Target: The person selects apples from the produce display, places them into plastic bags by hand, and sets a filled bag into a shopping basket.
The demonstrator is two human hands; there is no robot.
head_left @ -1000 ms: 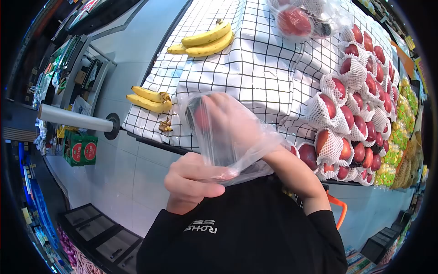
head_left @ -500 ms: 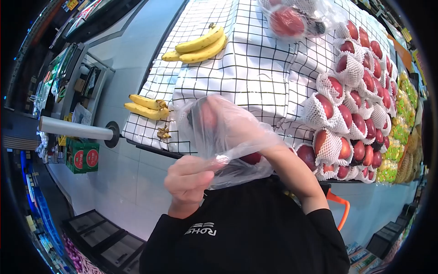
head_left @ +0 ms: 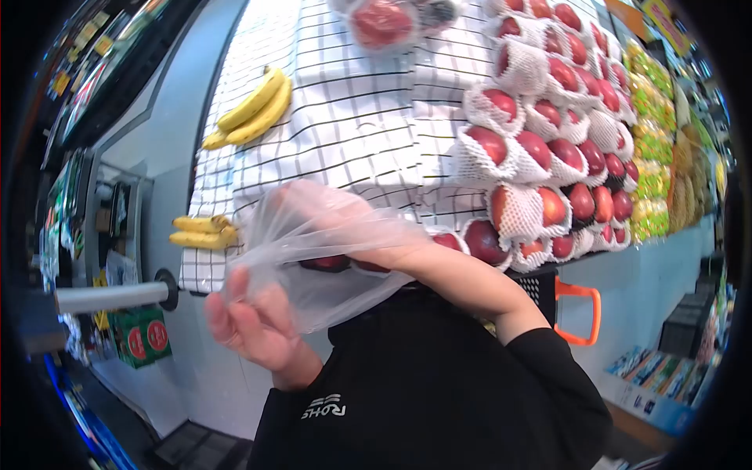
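A thin clear plastic bag (head_left: 345,290) hangs in front of my chest, at the near edge of the table. My left hand (head_left: 262,317) has its fingertips and thumb on the gathered left side of the bag, with film over part of the fingers. My right hand (head_left: 321,211) reaches into the bag from the right. Its fingers are blurred by the film, so whatever it may hold is hidden. Through the plastic, a dark red fruit (head_left: 325,263) shows below my right hand; I cannot tell whether it is inside the bag or behind it.
On the checked tablecloth (head_left: 337,133) lie two banana bunches, one farther off (head_left: 258,110) and one nearer (head_left: 204,233). Rows of red fruit in white foam nets (head_left: 540,149) fill the right. A bagged red fruit (head_left: 382,22) lies at the back. An orange handle (head_left: 587,313) juts out right.
The view has turned, and the table's goods sit farther left. My left hand's fingers have spread somewhat at the bag. The red, dark-patched shape by my right hand no longer shows clearly.
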